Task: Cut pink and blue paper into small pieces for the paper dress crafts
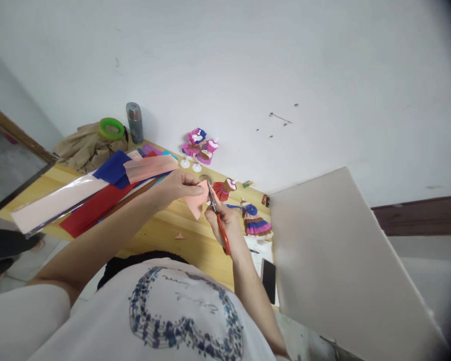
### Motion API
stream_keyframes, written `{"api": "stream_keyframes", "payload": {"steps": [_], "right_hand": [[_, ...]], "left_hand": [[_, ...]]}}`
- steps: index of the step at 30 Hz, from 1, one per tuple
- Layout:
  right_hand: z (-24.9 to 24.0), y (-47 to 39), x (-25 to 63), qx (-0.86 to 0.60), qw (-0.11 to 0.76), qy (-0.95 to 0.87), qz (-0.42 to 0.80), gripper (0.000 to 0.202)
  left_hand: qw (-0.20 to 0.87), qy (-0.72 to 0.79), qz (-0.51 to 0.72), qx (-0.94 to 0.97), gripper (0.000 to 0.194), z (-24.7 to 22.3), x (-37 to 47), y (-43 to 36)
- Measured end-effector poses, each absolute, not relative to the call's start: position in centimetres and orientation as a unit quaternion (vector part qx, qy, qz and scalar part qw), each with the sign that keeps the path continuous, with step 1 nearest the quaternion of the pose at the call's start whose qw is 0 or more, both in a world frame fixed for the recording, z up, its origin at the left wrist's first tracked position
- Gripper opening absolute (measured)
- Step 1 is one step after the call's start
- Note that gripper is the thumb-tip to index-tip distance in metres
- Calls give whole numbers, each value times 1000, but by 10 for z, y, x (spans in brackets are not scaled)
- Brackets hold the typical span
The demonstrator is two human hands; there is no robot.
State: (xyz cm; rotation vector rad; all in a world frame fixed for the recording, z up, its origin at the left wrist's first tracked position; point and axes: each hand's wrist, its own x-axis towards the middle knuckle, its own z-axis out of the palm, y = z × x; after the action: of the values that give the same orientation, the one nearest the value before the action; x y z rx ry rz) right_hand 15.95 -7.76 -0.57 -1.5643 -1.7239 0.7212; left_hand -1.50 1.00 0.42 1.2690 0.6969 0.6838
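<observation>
We have a small, flat piece of peach paper (pixel 195 203) up above the pale wooden counter (pixel 206 258), in front of our body. Our left hand (pixel 188 184) pinches it near its upper edge, thumb on top, while our right hand (pixel 228 220) is closed round the orange handles of a pair of metal-bladed scissors (pixel 222 233). The blades reach up to the paper, beside our left thumb; how far they stand open is too small to tell.

The paper looks very light and thin, likely soft enough to bend or crumple under a hard squeeze, and easy to tear from a cut edge. We judge it has little slip against dry skin, so a light pinch should do. The best hold seems to be on the broad part near the blades, fingertips clear of their line, since a grip far off would let it flop. The scissors look stiff and firm, safest by their loops.

A tiny peach scrap (pixel 179 235) lies on the counter below, and a small figure in a red ruffled dress (pixel 221 191) stands just beyond the scissors.
</observation>
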Motion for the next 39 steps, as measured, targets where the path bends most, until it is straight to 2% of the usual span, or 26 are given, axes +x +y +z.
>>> {"api": "stream_keyframes", "payload": {"steps": [3,12,27,39], "right_hand": [[-8,-77,160,-599,345,-667,277,31],[-4,-79,153,-597,354,-663,282,26],[-4,-79,149,-601,366,-641,305,33],[-3,-77,147,-615,373,-618,317,33]], "left_hand": [[719,287,318,548,23,-1,-13,8],[680,330,377,535,15,1,-6,7],[714,310,360,515,16,11,-4,-1],[697,343,378,504,13,4,-2,0]]}}
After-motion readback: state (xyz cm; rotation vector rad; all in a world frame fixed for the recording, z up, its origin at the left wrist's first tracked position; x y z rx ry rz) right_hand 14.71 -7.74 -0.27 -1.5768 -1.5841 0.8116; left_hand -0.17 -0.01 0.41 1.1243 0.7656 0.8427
